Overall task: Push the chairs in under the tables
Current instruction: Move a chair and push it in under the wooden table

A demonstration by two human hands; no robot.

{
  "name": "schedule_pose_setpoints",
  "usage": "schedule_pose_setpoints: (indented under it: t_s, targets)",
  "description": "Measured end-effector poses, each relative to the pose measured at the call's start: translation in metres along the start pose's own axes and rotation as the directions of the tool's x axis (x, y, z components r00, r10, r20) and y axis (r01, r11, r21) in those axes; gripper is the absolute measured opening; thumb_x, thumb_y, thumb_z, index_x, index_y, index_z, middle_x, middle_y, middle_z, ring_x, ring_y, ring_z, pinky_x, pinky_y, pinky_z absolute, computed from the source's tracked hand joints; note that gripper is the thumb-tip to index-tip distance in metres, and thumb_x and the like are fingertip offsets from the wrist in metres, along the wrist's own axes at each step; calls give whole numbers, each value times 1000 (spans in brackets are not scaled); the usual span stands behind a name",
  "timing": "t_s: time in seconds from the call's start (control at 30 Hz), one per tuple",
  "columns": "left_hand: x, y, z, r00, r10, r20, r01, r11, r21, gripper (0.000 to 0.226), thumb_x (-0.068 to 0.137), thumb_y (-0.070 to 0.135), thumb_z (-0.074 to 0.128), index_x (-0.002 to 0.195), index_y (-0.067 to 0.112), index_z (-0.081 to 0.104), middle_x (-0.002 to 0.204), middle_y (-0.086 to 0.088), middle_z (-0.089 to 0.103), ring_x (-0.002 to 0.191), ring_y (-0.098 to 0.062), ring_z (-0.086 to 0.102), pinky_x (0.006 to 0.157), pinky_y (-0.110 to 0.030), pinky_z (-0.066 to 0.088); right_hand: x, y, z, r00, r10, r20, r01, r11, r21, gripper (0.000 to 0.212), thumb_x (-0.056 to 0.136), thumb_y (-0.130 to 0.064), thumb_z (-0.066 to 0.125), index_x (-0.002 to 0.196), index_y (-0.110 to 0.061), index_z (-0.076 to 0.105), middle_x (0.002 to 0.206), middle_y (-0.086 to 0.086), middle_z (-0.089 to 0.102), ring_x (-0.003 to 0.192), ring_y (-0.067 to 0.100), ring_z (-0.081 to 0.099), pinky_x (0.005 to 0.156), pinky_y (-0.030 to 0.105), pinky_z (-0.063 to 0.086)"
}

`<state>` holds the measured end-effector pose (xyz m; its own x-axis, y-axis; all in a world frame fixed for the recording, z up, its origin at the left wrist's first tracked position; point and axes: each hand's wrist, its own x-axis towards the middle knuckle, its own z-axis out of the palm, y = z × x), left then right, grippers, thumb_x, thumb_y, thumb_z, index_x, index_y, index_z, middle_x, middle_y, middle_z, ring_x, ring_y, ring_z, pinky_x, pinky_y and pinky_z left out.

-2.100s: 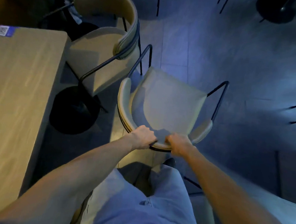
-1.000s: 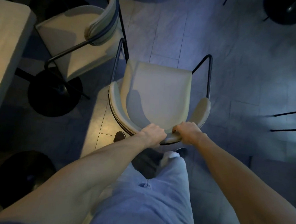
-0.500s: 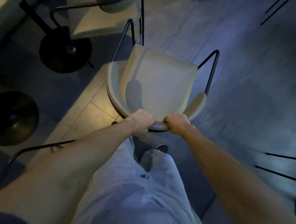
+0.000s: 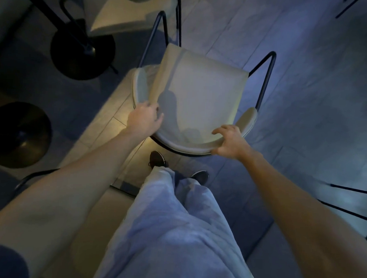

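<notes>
Cutting across the top edge, a second chair (image 4: 125, 14) shows only its seat and part of its frame, and the table (image 4: 2, 12) is a pale sliver at far left; dim light blurs much else. Two round bases (image 4: 82, 57) sit on the floor at left. The near chair (image 4: 199, 97) stands on open floor, right of the table. Left hand (image 4: 144, 119) rests on the backrest's left curve, fingers loosely bent. Right hand (image 4: 231, 142) has spread, half-open fingers touching the back rim, thumb beneath.
</notes>
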<state>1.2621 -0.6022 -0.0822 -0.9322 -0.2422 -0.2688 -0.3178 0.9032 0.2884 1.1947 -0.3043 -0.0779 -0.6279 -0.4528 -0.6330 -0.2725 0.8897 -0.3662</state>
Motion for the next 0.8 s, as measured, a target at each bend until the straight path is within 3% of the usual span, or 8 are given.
schedule_pose_setpoints:
  t_s: [0.13, 0.2, 0.27, 0.37, 0.5, 0.63, 0.73, 0.8]
  targets:
    - [7, -27, 1, 865, -502, -1, 476, 822, -313, 54, 87, 40, 70, 128, 17, 43, 124, -10, 54, 104, -27, 60, 81, -44, 59, -6, 5, 6, 997, 17, -73, -12, 998, 69, 88, 67, -46, 74, 147, -17, 48, 153, 16, 40, 145, 36, 30, 119, 43, 27]
    - [8, -27, 3, 668, -691, 276, 696, 450, -560, 62, 86, 38, 71, 132, 20, 35, 128, -13, 53, 106, -32, 61, 83, -48, 60, -9, 3, 10, 983, 55, -177, -12, 972, 233, 80, 74, -33, 69, 147, -11, 47, 149, 14, 45, 141, 35, 35, 117, 39, 27]
    - [7, -22, 4, 543, -646, 536, 762, 110, -638, 60, 89, 31, 70, 134, 17, 34, 126, -14, 54, 105, -33, 61, 78, -47, 60, -9, 0, 8, 928, 170, -332, -57, 944, 326, 69, 81, -15, 69, 145, -4, 47, 144, 17, 48, 136, 37, 39, 114, 41, 31]
    - [7, -17, 13, 551, -563, 616, 780, 85, -620, 58, 90, 20, 70, 135, 15, 35, 126, -17, 54, 109, -35, 60, 79, -53, 59, -5, -4, 5, 752, 462, -469, -284, 870, 402, 67, 81, -11, 69, 141, 2, 43, 136, 26, 47, 124, 47, 43, 106, 50, 34]
    - [6, -17, 30, 536, -535, 653, 773, 1, -634, 64, 86, 24, 77, 137, 14, 39, 131, -19, 55, 118, -41, 57, 72, -63, 59, 1, -3, 13, 620, 756, -212, -419, 546, 726, 81, 83, -17, 72, 149, -4, 27, 146, 27, 34, 127, 49, 45, 103, 50, 41]
    - [6, -18, 39, 546, -510, 665, 753, -50, -656, 56, 89, 21, 70, 137, 8, 43, 130, -21, 58, 113, -42, 60, 57, -55, 59, 9, 3, 28, 637, 770, -25, -374, 338, 864, 81, 82, -19, 74, 147, -8, 27, 129, 17, 47, 108, 37, 58, 84, 53, 59]
    - [1, -16, 37, 570, -515, 641, 729, -44, -684, 54, 88, 19, 68, 135, 9, 44, 127, -21, 59, 110, -41, 62, 70, -61, 59, 25, 21, 39, 679, 722, 130, -354, 168, 920, 71, 74, -18, 83, 131, -4, 43, 124, 18, 59, 100, 35, 66, 53, 43, 61]
    - [-4, -11, 35, 571, -544, 615, 706, -55, -706, 50, 88, 17, 68, 131, 10, 44, 123, -19, 60, 107, -40, 63, 78, -64, 58, 31, 31, 42, 698, 703, 136, -325, 142, 935, 66, 74, -16, 85, 128, 0, 50, 120, 20, 63, 100, 37, 68, 50, 40, 59]
